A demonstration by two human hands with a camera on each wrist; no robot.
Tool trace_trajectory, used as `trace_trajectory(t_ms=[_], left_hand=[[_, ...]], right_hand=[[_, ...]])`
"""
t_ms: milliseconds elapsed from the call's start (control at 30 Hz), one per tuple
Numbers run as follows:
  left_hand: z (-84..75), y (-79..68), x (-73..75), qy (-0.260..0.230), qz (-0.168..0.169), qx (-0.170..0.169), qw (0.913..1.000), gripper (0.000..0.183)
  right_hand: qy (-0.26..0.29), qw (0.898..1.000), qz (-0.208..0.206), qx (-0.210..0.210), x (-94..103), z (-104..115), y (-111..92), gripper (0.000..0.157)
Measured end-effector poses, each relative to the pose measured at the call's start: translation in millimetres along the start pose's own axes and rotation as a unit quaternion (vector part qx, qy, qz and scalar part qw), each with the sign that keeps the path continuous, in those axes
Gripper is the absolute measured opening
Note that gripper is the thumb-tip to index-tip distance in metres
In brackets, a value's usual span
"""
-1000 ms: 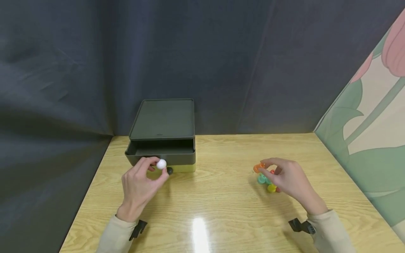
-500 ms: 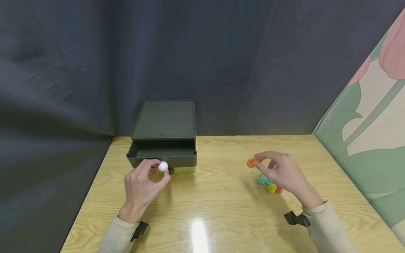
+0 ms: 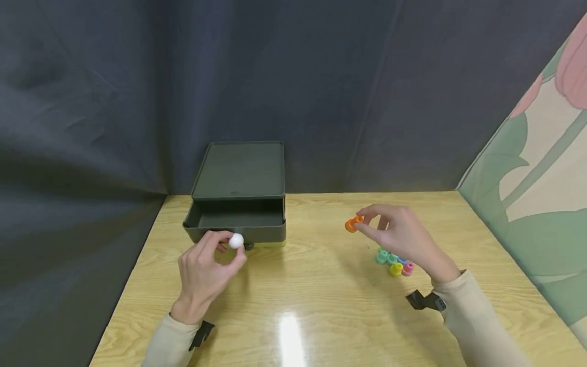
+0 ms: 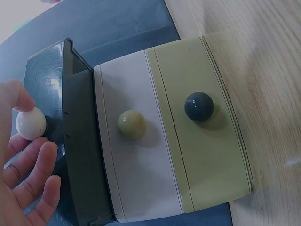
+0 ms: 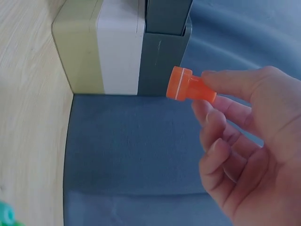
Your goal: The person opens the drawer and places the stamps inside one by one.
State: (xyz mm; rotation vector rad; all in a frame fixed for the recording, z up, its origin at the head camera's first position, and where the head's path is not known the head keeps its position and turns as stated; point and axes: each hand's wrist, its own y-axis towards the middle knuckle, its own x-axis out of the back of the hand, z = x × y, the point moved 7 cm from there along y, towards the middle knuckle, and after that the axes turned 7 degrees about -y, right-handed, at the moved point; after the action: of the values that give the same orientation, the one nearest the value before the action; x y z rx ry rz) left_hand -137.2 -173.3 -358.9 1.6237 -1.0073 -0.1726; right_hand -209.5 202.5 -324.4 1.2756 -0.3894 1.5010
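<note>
My left hand pinches the white round knob of the dark green top drawer, which stands pulled out; no contents show in its visible interior. In the left wrist view, a white drawer with a pale green knob and a yellow-green drawer with a dark knob lie below it, both closed. My right hand holds a small orange stamp between thumb and fingers, raised above the table. It has a wide round end with a white line and a narrower stem.
Several similar small pieces in green, blue, yellow and pink stand clustered on the wooden table, below my right hand. A dark curtain hangs behind the drawer box. A flower-patterned panel borders the right side.
My right hand has lifted the orange stamp off the cluster and moved it leftward and away from me. My left hand stays at the white knob; the drawer remains pulled out.
</note>
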Motion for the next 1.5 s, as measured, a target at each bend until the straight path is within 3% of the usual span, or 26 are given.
trace_trajectory(t_ms=[167, 633, 1100, 1500], left_hand=[[-1.9, 1.2, 0.6, 0.0, -0.005, -0.009, 0.9999, 0.023], [-7.2, 0.0, 1.4, 0.002, -0.003, -0.031, 0.9995, 0.024], [-11.8, -7.7, 5.9, 0.012, -0.005, -0.037, 0.9992, 0.026], [-12.6, -15.4, 0.1, 0.015, -0.006, -0.046, 0.9988, 0.032]], right_hand=[[0.035, 0.999, 0.015, -0.008, -2.0, 8, 8, 0.016], [0.055, 0.998, 0.023, -0.016, 0.3, 26, 22, 0.017], [0.075, 0.995, 0.045, 0.057, -6.3, 69, 52, 0.016], [0.079, 0.99, 0.049, 0.102, -7.7, 98, 75, 0.016]])
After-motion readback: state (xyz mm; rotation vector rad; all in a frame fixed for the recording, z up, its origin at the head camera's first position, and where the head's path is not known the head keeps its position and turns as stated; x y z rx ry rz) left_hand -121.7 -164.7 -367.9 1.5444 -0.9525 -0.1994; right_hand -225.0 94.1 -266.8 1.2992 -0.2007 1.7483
